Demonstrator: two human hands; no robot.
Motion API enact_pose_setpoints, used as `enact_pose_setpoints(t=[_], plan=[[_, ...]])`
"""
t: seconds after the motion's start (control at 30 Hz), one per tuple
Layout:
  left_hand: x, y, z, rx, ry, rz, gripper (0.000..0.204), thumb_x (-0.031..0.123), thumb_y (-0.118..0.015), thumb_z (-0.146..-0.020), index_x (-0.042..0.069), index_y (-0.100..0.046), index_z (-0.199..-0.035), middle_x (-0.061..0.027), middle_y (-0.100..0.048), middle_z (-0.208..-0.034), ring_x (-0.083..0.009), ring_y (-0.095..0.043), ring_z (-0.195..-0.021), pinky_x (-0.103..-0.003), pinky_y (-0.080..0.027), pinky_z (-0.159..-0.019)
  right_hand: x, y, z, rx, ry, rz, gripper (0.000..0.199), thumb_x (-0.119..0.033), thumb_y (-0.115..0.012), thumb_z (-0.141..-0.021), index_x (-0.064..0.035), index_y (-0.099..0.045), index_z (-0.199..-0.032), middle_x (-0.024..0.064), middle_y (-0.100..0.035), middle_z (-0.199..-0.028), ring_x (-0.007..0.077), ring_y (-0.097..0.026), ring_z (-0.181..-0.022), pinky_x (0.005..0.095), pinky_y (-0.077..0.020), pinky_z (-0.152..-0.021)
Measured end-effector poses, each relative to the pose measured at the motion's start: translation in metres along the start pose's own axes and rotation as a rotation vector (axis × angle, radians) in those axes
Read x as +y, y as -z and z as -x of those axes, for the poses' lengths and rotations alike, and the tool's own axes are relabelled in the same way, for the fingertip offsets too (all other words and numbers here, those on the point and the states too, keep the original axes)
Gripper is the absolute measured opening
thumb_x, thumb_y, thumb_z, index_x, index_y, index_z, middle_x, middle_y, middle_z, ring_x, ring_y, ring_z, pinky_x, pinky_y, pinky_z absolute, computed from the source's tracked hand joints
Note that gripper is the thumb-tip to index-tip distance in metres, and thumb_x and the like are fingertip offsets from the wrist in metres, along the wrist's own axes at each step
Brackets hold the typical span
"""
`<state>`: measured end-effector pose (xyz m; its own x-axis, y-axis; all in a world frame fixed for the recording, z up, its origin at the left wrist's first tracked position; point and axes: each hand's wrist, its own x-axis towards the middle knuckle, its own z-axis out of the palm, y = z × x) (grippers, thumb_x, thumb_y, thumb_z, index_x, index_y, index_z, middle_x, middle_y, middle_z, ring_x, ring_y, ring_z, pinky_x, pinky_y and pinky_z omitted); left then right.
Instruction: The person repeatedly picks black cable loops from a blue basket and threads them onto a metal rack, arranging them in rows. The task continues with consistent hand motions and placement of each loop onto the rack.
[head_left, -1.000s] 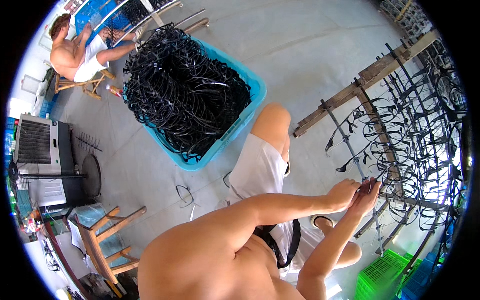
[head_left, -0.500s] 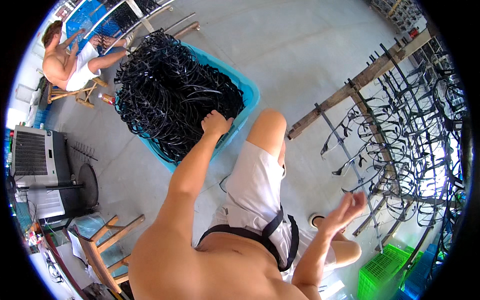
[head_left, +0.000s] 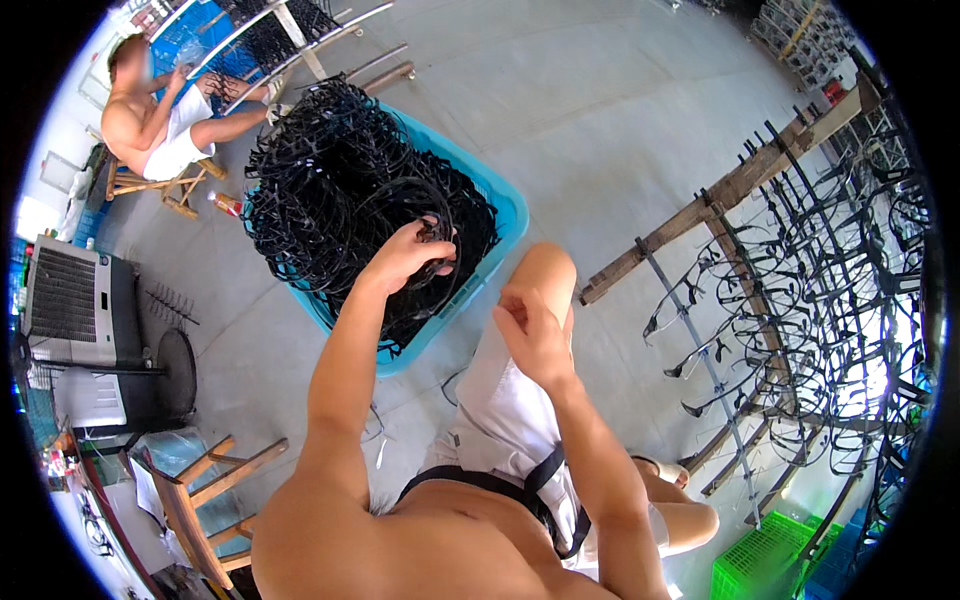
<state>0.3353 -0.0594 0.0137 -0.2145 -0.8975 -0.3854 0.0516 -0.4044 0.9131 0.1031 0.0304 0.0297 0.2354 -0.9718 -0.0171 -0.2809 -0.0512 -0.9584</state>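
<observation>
A light-blue plastic basket (head_left: pixel 510 220) stands on the floor before me, heaped with a tangle of thin, glossy black curved strips (head_left: pixel 330 150). My left hand (head_left: pixel 400 258) is inside the basket's near part, its fingers closed around several black strips (head_left: pixel 435 215), some of which form a loop above the pile. Above my bent knee, beside the basket's right edge, is my right hand (head_left: pixel 538 335). Its fingers are curled in, and nothing shows in them.
To the right stands a wood-and-metal rack (head_left: pixel 680 230) hung with many black curved frames (head_left: pixel 780 300). Green crates (head_left: pixel 755 560) sit below it. A wooden chair (head_left: pixel 205 500) and a grey air cooler (head_left: pixel 80 305) are at left. Another person (head_left: pixel 140 125) sits at far left.
My left hand has lifted a little off the pile and now grips some black strips. My right hand has moved left from beside the rack to above my knee.
</observation>
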Motion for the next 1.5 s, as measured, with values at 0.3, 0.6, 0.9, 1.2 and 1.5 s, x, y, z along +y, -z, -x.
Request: enact_pose_setpoints(t=[0.3,0.6,0.9,1.2,1.5], plan=[[0.028,-0.041,0.047,0.051,-0.156,0.175,0.039,0.005,-0.062,-0.082,0.0,-0.051,-0.119,-0.0098,-0.062,-0.098,-0.0164,-0.059,-0.09,-0.029,-0.048,-0.081,-0.015,-0.036,-0.05,-0.238,-0.29,-0.829,0.042,-0.024,-0.056,-0.092,0.0023,-0.044,-0.122,0.0069,-0.054,-0.103,0.0151,-0.057,-0.088,0.029,-0.0512,-0.074],[0.053,-0.13,0.085,-0.323,-0.024,-0.217,0.026,0.004,-0.069,-0.069,0.005,-0.052,-0.088,-0.0027,-0.055,-0.071,-0.0138,-0.055,-0.063,-0.027,-0.043,-0.057,-0.026,0.065,0.039,0.176,0.429,0.218,0.063,-0.005,-0.062,-0.072,-0.0004,-0.036,-0.13,0.0231,-0.042,-0.124,0.0372,-0.035,-0.123,0.0474,-0.0274,-0.104],[0.017,-0.199,0.12,-0.805,0.514,0.445,0.043,0.011,-0.074,-0.075,0.004,-0.048,-0.11,-0.0196,-0.062,-0.089,-0.0273,-0.062,-0.078,-0.035,-0.05,-0.069,-0.015,0.122,0.171,-0.265,-0.002,-0.641,0.029,-0.024,-0.055,-0.093,0.0026,-0.062,-0.085,0.0085,-0.054,-0.086,0.0151,-0.051,-0.074,0.0283,-0.0429,-0.061],[-0.015,-0.263,0.122,-1.138,0.493,0.577,0.07,0.033,-0.073,-0.075,0.01,-0.036,-0.129,-0.0113,-0.05,-0.097,-0.0235,-0.055,-0.088,-0.04,-0.051,-0.075,0.002,0.131,0.237,0.028,0.052,-0.917,0.032,-0.027,-0.059,-0.09,0.0048,-0.065,-0.091,0.007,-0.053,-0.08,0.0129,-0.047,-0.063,0.0259,-0.0385,-0.056],[-0.034,-0.26,0.101,-1.283,0.677,0.685,0.064,0.023,-0.068,-0.083,0.017,-0.033,-0.136,-0.0211,-0.053,-0.111,-0.0289,-0.059,-0.079,-0.033,-0.046,-0.058,0.019,0.155,0.262,0.223,0.271,-0.796,0.025,-0.02,-0.065,-0.086,0.0052,-0.065,-0.089,0.0096,-0.06,-0.081,0.0161,-0.05,-0.069,0.0286,-0.0399,-0.061]])
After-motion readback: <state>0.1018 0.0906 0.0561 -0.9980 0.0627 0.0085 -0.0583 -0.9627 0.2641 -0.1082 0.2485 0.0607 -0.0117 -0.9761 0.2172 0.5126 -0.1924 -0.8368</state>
